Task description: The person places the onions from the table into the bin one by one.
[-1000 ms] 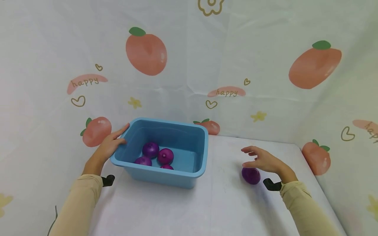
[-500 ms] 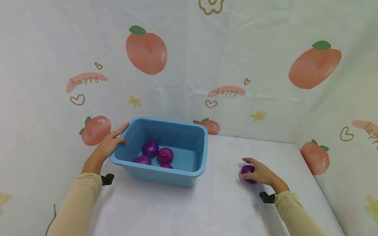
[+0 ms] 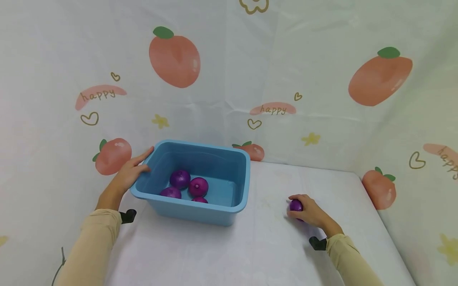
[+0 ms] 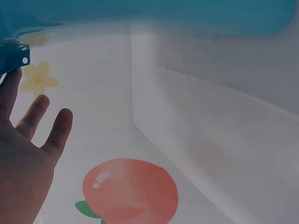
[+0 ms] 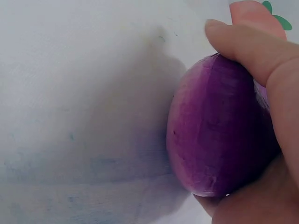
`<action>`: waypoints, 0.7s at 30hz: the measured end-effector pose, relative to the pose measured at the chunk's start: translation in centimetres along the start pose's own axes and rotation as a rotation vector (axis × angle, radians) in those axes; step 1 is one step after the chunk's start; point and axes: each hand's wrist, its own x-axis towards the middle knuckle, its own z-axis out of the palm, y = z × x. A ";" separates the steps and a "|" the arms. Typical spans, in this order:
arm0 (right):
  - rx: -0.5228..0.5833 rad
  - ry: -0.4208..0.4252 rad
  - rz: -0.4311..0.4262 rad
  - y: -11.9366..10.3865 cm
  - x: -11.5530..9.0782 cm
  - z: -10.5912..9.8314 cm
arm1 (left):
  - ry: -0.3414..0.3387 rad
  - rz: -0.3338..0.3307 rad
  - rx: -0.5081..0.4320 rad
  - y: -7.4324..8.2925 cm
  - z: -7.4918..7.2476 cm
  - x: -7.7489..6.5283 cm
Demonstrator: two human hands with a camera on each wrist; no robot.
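Note:
A blue plastic tub (image 3: 195,214) sits left of centre on the white-covered table. My left hand (image 3: 127,174) holds its left rim, with the thumb over the edge; in the left wrist view, the other fingers of that hand (image 4: 60,130) extend below the rim. Inside the tub are several purple onions (image 3: 180,179), one partly hidden by the front wall. To the right, my right hand (image 3: 309,210) grips another purple onion (image 3: 296,205). The right wrist view shows this glossy onion (image 5: 210,126) between the thumb and the fingers, the fingers partly hidden behind it.
White cloth printed with peaches and hearts hangs behind the table (image 3: 264,254) and along its sides. A thin dark cord (image 3: 61,258) shows at the lower left. Each wrist carries a black mount, such as the right one (image 3: 317,243).
My right hand has come down around the purple onion and gripped it, and both have shifted slightly left. The left hand keeps its place on the tub. The head view has shifted slightly.

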 end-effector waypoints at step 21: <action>0.069 0.058 0.001 -3.1 1.5 -1.6 | -0.004 0.012 -0.027 -0.1 -0.1 -0.1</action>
